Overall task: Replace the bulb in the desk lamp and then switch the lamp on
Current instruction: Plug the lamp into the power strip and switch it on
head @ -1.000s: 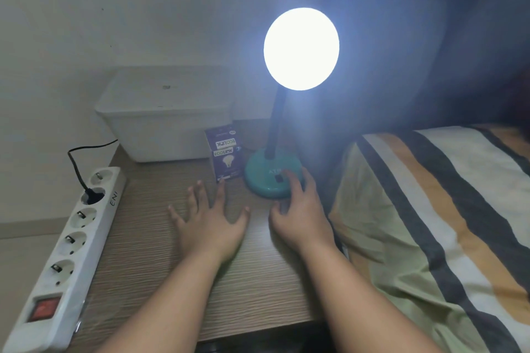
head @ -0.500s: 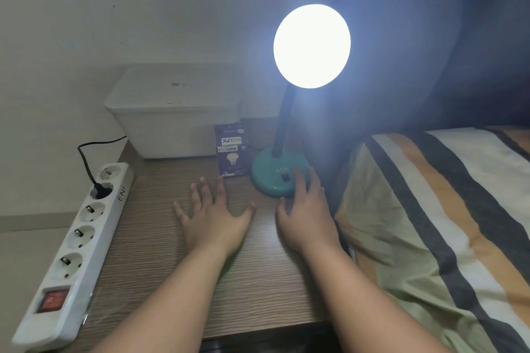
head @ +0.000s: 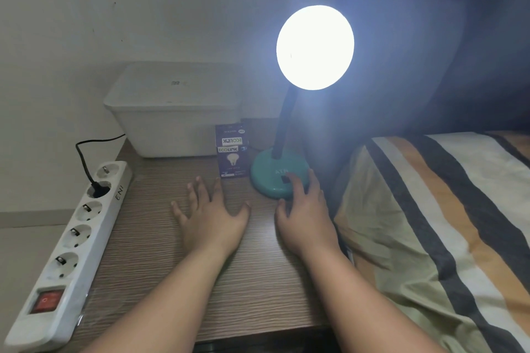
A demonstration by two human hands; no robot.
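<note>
The desk lamp stands at the back right of the wooden table (head: 160, 261). Its head (head: 315, 47) glows bright white, so the bulb itself is lost in glare. A dark neck runs down to a round teal base (head: 268, 169). My right hand (head: 305, 215) lies with fingers spread, fingertips resting on the base beside its dark switch (head: 284, 179). My left hand (head: 210, 215) lies flat and open on the table, apart from the lamp. A dark blue bulb box (head: 231, 150) stands upright just left of the base.
A white power strip (head: 68, 252) with a red switch lies along the table's left edge, one black plug in it. A white lidded plastic box (head: 172, 112) sits against the wall. A striped bed cover (head: 436, 232) borders the table on the right.
Both hands stay in nearly the same place on the table and lamp base. The view has shifted slightly, so everything sits a little further right. The lamp stays lit.
</note>
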